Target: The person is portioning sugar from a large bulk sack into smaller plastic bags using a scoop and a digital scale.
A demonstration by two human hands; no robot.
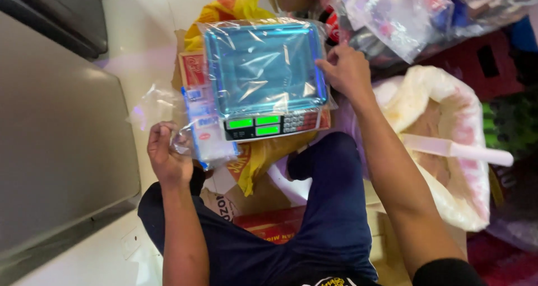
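Observation:
A digital weighing scale point(263, 67) with a shiny blue pan wrapped in clear plastic stands on stacked cartons in front of me; its green displays face me. My right hand point(346, 68) rests at the pan's right edge, fingers curled, pinching the plastic wrap there. My left hand point(166, 151) is closed on a thin clear plastic bag point(154, 104) at the scale's lower left, next to a stack of packed bags point(207, 135). My knees in dark trousers are below the scale.
A large open sack of brownish powder point(448, 146) with a white scoop point(457, 149) lying in it stands at the right. Clear bags of goods point(392, 11) and a red crate point(482, 62) are behind it. A grey metal cabinet point(56, 140) fills the left.

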